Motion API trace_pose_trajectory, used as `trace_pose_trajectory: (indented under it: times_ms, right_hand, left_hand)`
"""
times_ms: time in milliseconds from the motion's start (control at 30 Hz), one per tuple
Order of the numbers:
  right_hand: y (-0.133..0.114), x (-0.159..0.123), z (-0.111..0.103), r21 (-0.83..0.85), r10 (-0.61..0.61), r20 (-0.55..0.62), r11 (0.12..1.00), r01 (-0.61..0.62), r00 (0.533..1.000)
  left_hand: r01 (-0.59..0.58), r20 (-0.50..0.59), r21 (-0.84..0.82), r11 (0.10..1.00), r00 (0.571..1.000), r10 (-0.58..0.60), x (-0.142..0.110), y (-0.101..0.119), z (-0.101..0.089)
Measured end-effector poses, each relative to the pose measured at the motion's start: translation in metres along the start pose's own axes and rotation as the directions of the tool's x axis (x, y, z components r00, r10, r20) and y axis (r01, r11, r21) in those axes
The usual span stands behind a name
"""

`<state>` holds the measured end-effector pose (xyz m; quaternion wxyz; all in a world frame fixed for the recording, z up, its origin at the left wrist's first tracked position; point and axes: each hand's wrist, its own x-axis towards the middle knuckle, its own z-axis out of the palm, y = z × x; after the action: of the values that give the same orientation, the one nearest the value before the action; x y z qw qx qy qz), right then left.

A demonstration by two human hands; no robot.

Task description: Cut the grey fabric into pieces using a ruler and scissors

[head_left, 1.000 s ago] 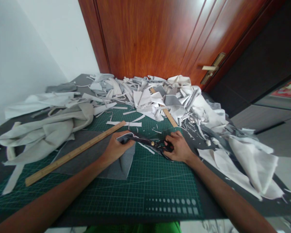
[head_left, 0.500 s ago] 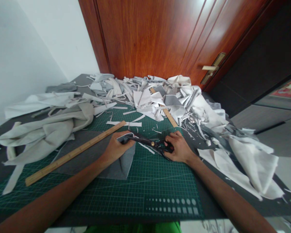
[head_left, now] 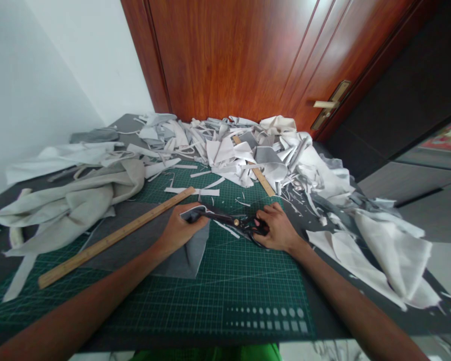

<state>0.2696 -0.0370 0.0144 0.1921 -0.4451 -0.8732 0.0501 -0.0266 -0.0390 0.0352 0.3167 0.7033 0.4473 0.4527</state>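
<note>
Head view: left fingers (head_left: 195, 224) pinch creased gray cloth (head_left: 179, 261), right fingers (head_left: 272, 213) grip black scissors (head_left: 236, 222).

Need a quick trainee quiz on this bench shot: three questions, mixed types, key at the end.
1. Which hand holds the black scissors?
2. True or false: the wooden ruler nearest the left hand lies across grey fabric.
3. Which way do the scissor blades point? A) toward the door; B) toward the left hand; C) toward the wearer's body.

Key: 1. the right hand; 2. true; 3. B.
</note>
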Motion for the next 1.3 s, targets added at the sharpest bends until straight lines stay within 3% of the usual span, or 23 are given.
trace_pose_trajectory:
  times_ms: [1067, 1300]
  right_hand:
    - [0.0009, 0.0, 0.0012, 0.014, 0.001, -0.014, 1.0, -0.001, 1.0]
    - [0.0014, -0.0001, 0.0014, 0.01, -0.004, -0.02, 1.0, 0.005, 1.0]
  left_hand:
    - [0.037, 0.006, -0.004, 0.999, 0.999, -0.037, -0.0007, 0.0011, -0.0005]
    - [-0.017, -0.013, -0.039, 0.999, 1.0, 0.017, -0.0004, -0.0006, 0.0011]
